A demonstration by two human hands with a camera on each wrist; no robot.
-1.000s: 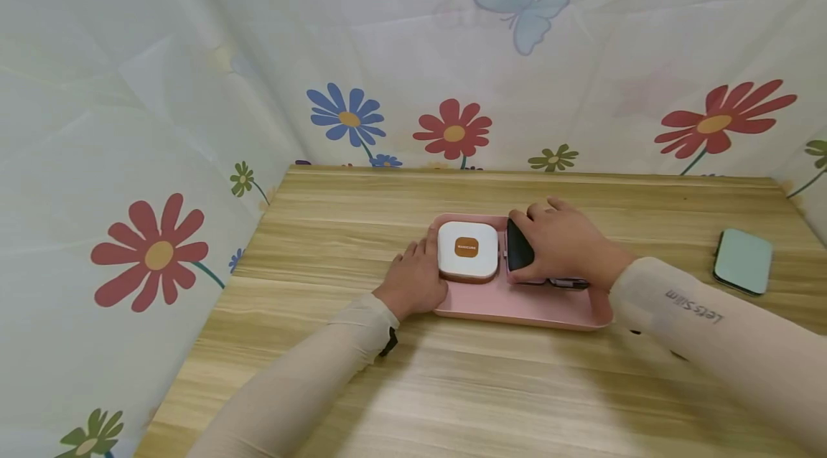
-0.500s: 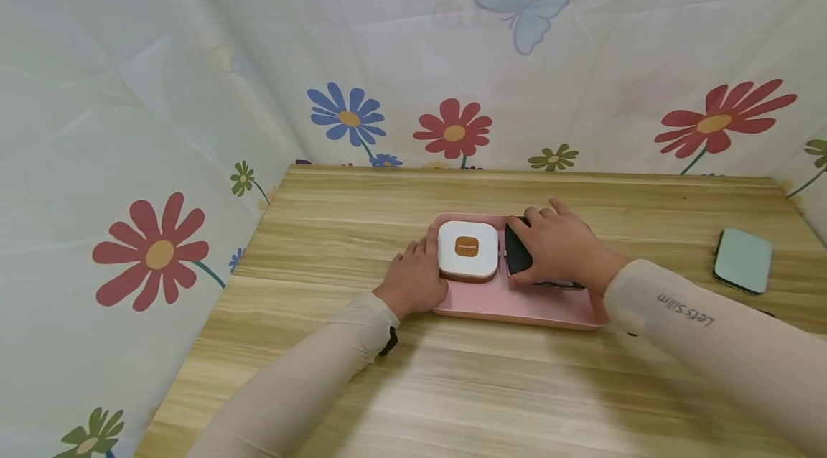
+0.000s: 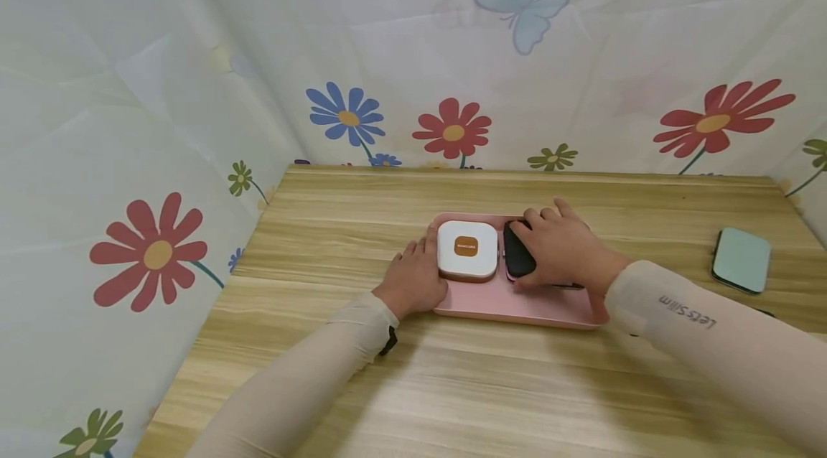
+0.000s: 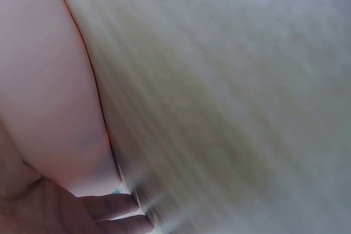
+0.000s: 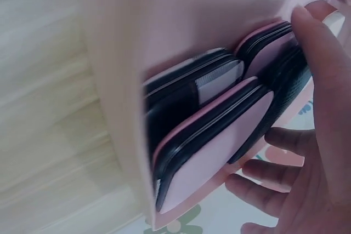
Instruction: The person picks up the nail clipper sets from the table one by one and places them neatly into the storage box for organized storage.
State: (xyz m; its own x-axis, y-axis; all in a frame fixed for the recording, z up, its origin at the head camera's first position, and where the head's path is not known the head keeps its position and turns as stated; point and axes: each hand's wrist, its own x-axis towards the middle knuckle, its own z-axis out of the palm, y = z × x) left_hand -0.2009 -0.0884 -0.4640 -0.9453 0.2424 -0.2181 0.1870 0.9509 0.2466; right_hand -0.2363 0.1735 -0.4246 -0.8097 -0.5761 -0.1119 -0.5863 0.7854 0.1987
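The pink tray [image 3: 517, 309] lies on the wooden table. My left hand [image 3: 413, 280] rests against its left rim; in the left wrist view the fingers [image 4: 112, 207] look straight. A white rounded box [image 3: 466, 265] labelled "MANICURE" sits in the tray's left part. To its right my right hand [image 3: 565, 250] holds a black case [image 3: 519, 254] between thumb and fingers, hiding much of it. Several zipped cases sit close together in the tray in the right wrist view, among them a pink one [image 5: 219, 157] and a black one with a silver patch [image 5: 219, 83].
A mint-green case [image 3: 741, 260] lies on the table [image 3: 362, 207] at the right. Something dark shows partly behind the right forearm. Flower-printed sheets [image 3: 388, 27] hang behind the table and along its left side.
My right hand has shifted slightly left over the tray, and the black case has tilted and moved a little under it. The left hand and the white box stay put.
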